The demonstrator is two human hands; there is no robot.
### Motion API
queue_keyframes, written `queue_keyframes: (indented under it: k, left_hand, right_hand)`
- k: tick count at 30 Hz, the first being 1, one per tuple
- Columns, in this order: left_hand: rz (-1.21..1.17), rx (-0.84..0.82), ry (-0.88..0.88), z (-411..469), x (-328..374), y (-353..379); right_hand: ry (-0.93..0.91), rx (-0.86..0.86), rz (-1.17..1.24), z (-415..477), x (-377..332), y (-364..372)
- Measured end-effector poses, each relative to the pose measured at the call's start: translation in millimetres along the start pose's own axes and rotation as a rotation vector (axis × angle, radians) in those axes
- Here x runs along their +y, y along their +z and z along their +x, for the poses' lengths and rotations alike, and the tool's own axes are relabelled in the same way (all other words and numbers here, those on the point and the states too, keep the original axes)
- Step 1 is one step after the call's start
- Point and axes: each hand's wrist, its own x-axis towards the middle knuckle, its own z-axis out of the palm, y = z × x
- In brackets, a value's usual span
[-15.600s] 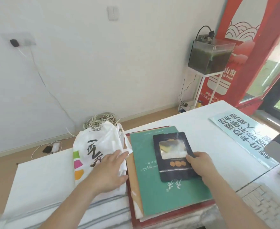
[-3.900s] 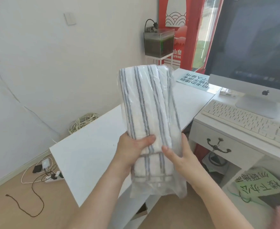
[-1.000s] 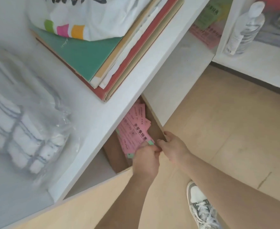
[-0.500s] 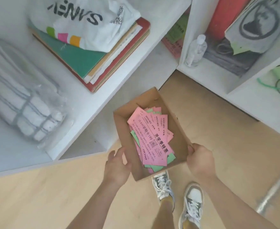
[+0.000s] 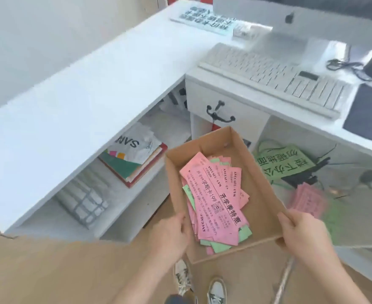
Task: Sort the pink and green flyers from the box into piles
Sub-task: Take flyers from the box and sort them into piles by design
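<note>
An open brown cardboard box (image 5: 260,187) is held up in the air in front of the desk. Inside it lies a loose heap of pink flyers (image 5: 215,196) with black print, and green flyers (image 5: 221,246) poke out from under them. My left hand (image 5: 173,234) grips the box's near left wall. At the near right corner my right hand (image 5: 302,234) holds the rim, thumb inside. Both hands carry the box above my shoes.
A white L-shaped desk top (image 5: 75,102) runs left and behind. A keyboard (image 5: 268,73) and monitor base sit at the right. Beneath are a drawer (image 5: 222,110), a shelf with a book stack (image 5: 136,165), a bagged striped towel (image 5: 82,198), and green and pink papers (image 5: 283,165).
The box has been lifted from floor level up to the height of the desk shelves. My view has tilted up, so the desk top and keyboard now show.
</note>
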Motion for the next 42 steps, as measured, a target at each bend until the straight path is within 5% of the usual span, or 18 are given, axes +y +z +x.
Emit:
queue_keyframes:
  k: [11, 21, 26, 31, 35, 42]
  left_hand:
    - [-0.209, 0.348, 0.389, -36.0, 28.2, -143.0]
    - [0.120, 0.170, 0.518, 47.6, -18.9, -238.6]
    - [0.339, 0.406, 0.484, 121.3, -49.6, -251.8]
    - [0.405, 0.564, 0.448, 178.1, -43.3, -260.0]
    - [0.225, 0.642, 0.514, 205.7, -35.1, -274.5]
    - [0.292, 0.586, 0.451, 268.3, -87.8, -318.0]
  right_hand:
    - [-0.144, 0.015, 0.310, -17.8, -99.3, -142.3]
    - [-0.250, 0.038, 0.326, 88.7, -248.9, -114.9]
    - [-0.288, -0.040, 0.462, 129.6, -322.1, -66.5]
    - [-0.283, -0.379, 0.260, 127.5, -370.5, -11.6]
    - [-0.363, -0.194, 0.047, 172.8, -397.2, -1.4]
    - [-0.459, -0.063, -0.212, 280.6, -452.9, -41.3]
